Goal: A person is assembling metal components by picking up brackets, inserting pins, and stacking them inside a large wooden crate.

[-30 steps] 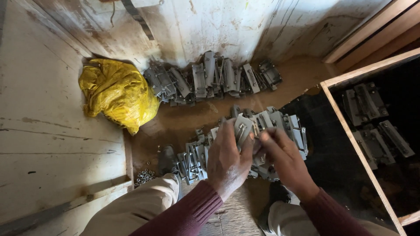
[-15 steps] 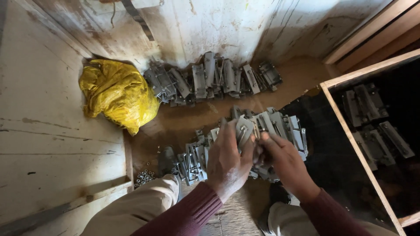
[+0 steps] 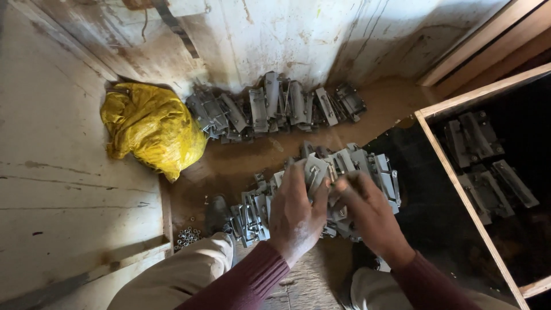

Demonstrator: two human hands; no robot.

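Hands meet at frame centre, left hand point(image 3: 295, 215) gripping a grey metal bracket point(image 3: 315, 167), right hand point(image 3: 367, 212) pinching its edge; it looks stiff, weighty, best held by its flat sides.

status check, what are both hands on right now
Left hand gripping a grey metal bracket. Right hand at the same bracket, fingers on its side. Pile of brackets beneath; nothing blocking.
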